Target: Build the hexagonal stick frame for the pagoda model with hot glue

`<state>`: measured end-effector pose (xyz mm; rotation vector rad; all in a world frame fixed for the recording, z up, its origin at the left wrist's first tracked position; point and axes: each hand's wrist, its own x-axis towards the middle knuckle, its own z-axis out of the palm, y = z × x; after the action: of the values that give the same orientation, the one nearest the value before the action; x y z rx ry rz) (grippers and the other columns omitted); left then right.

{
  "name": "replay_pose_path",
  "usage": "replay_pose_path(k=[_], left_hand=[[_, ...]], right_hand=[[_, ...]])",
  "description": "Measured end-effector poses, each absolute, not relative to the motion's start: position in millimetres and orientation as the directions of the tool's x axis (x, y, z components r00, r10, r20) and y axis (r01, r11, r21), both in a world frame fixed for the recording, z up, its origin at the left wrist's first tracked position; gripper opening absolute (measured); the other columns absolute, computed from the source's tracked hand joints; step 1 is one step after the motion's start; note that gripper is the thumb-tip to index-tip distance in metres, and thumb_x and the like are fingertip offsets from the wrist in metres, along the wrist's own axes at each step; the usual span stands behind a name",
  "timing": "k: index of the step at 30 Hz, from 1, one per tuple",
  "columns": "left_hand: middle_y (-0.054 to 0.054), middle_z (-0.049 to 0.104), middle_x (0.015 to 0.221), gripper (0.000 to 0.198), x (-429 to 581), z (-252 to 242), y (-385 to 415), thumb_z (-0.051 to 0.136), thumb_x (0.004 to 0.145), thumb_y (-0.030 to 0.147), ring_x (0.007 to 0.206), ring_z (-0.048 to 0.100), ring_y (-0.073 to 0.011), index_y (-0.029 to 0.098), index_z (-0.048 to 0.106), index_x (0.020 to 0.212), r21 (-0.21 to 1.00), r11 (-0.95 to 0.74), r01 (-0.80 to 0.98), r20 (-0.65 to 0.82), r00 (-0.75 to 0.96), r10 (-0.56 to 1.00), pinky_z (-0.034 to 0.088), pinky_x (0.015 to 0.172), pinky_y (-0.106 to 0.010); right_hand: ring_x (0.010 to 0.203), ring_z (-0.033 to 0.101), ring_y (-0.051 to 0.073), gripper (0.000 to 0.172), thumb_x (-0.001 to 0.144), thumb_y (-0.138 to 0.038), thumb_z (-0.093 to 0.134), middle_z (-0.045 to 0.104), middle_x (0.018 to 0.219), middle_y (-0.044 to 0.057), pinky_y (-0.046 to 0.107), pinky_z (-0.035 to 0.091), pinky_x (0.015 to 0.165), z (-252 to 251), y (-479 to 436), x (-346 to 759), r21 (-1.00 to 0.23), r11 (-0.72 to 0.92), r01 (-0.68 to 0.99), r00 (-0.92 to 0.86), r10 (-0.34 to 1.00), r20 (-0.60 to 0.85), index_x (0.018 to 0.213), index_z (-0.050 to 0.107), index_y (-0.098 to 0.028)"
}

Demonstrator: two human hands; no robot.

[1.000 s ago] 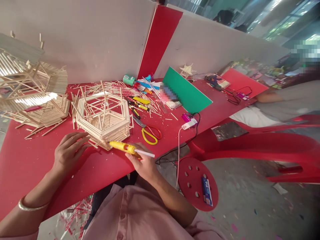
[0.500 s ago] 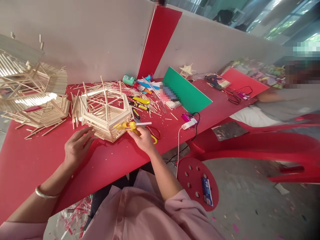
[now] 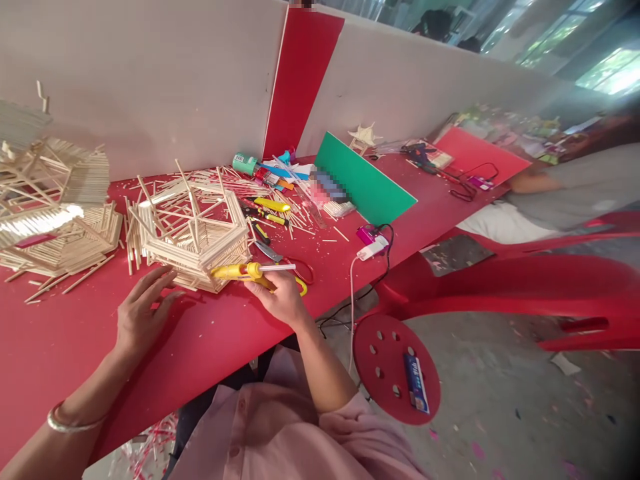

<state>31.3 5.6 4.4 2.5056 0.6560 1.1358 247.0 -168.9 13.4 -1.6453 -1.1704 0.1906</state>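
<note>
A hexagonal frame built of thin wooden sticks (image 3: 193, 230) stands on the red table (image 3: 60, 333). My right hand (image 3: 281, 295) is closed round a yellow glue gun (image 3: 243, 271), whose nozzle points left at the frame's lower right side. A white glue stick juts from the gun's back. My left hand (image 3: 141, 312) lies on the table with fingers spread, its fingertips at the frame's front left edge.
More stick structures (image 3: 53, 213) sit at the left. Loose sticks, yellow-handled scissors (image 3: 285, 263), cutters (image 3: 267, 210) and a green board (image 3: 363, 179) lie behind. A white cable (image 3: 353, 293) hangs off the table edge above a red stool (image 3: 397, 367). Another person (image 3: 565, 193) sits at the right.
My right hand carried the glue gun up to the frame's right side, then slightly left and down. The frame turned a little. The view shifted left.
</note>
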Motion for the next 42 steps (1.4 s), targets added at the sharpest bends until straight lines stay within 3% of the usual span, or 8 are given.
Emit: replay_pose_path(k=[8,12,16,20,26,32,42], left_hand=[[-0.013,0.064,0.125,0.021,29.9,5.3,3.6,0.063,0.093,0.024,0.081,0.071,-0.0130,0.017,0.068,0.112,0.459,-0.852,0.251,0.624,0.592,0.511,0.060,0.062,-0.021],[-0.012,0.062,0.124,0.022,27.7,4.7,5.1,0.065,0.091,0.024,0.080,0.070,-0.0126,0.017,0.068,0.111,0.490,-0.829,0.271,0.624,0.556,0.550,0.060,0.061,-0.022],[-0.012,0.061,0.121,0.024,28.0,4.0,5.0,0.064,0.091,0.027,0.077,0.069,-0.0120,0.016,0.067,0.113,0.522,-0.805,0.282,0.597,0.554,0.581,0.060,0.060,-0.022],[-0.008,0.065,0.113,0.027,27.2,4.0,4.8,0.063,0.092,0.029,0.077,0.069,-0.0115,0.017,0.067,0.115,0.552,-0.777,0.303,0.560,0.556,0.614,0.059,0.062,-0.021],[-0.006,0.068,0.112,0.030,24.1,2.0,5.5,0.060,0.093,0.035,0.076,0.070,-0.0115,0.020,0.066,0.118,0.617,-0.716,0.328,0.477,0.567,0.671,0.057,0.063,-0.020],[-0.006,0.069,0.112,0.033,24.2,5.2,3.2,0.059,0.092,0.040,0.074,0.070,-0.0126,0.021,0.066,0.118,0.652,-0.646,0.397,0.397,0.548,0.736,0.057,0.064,-0.023],[-0.005,0.071,0.107,0.037,23.3,7.7,2.5,0.058,0.091,0.043,0.076,0.069,-0.0148,0.021,0.066,0.120,0.686,-0.579,0.441,0.328,0.522,0.787,0.057,0.070,-0.025]], right_hand=[[0.086,0.069,0.020,0.026,0.092,-0.043,0.059,0.074,0.096,0.005,0.029,0.052,0.074,17.5,-164.7,253.0,-0.827,-0.003,0.562,0.504,0.794,0.339,0.104,0.069,-0.023],[0.081,0.068,0.020,0.029,0.095,-0.048,0.053,0.073,0.091,0.006,0.029,0.050,0.068,18.7,-167.0,251.5,-0.801,-0.111,0.589,0.504,0.825,0.256,0.102,0.065,-0.022],[0.093,0.068,0.023,0.031,0.098,-0.048,0.046,0.073,0.103,0.008,0.031,0.050,0.075,19.2,-168.0,250.5,-0.784,-0.173,0.596,0.508,0.838,0.201,0.112,0.060,-0.023],[0.092,0.066,0.022,0.028,0.100,-0.045,0.045,0.072,0.101,0.007,0.030,0.049,0.075,22.7,-167.7,246.3,-0.769,-0.152,0.621,0.532,0.802,0.271,0.109,0.061,-0.024],[0.080,0.064,0.017,0.025,0.098,-0.042,0.051,0.070,0.091,0.005,0.025,0.046,0.062,27.9,-171.4,238.1,-0.786,-0.081,0.612,0.517,0.793,0.321,0.101,0.065,-0.022],[0.089,0.066,0.018,0.024,0.095,-0.041,0.055,0.071,0.100,0.006,0.026,0.050,0.072,30.8,-176.6,236.6,-0.813,-0.021,0.581,0.530,0.768,0.359,0.101,0.068,-0.021],[0.091,0.067,0.021,0.026,0.095,-0.043,0.056,0.072,0.097,0.007,0.030,0.051,0.078,23.5,-178.4,234.1,-0.773,-0.056,0.632,0.555,0.729,0.400,0.100,0.070,-0.023]])
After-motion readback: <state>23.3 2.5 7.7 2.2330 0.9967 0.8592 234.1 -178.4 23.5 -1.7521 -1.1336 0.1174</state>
